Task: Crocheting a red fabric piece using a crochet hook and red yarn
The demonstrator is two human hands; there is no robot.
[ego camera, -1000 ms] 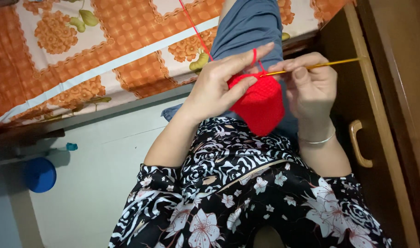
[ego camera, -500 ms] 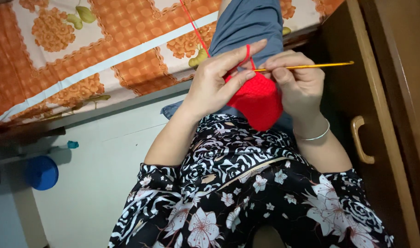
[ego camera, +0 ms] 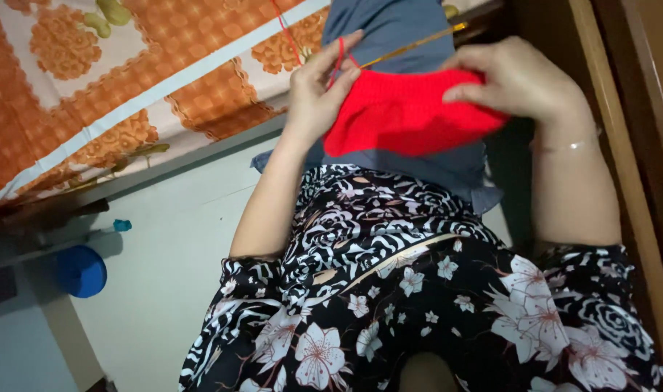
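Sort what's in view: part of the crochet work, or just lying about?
In use: red crochet piece, yellow hook, red yarn strand, left hand, right hand.
Lying about: orange patterned bedsheet, blue round object, wooden cabinet.

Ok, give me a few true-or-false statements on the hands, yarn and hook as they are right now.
1. The left hand touches the red crocheted piece. True.
2. The crochet hook is blue. False: it is yellow.
3. A red yarn strand runs up over the orange patterned bedsheet. True.
4. The right hand hangs free. False: it rests on the red piece.
5. A blue round container sits on the floor. True.
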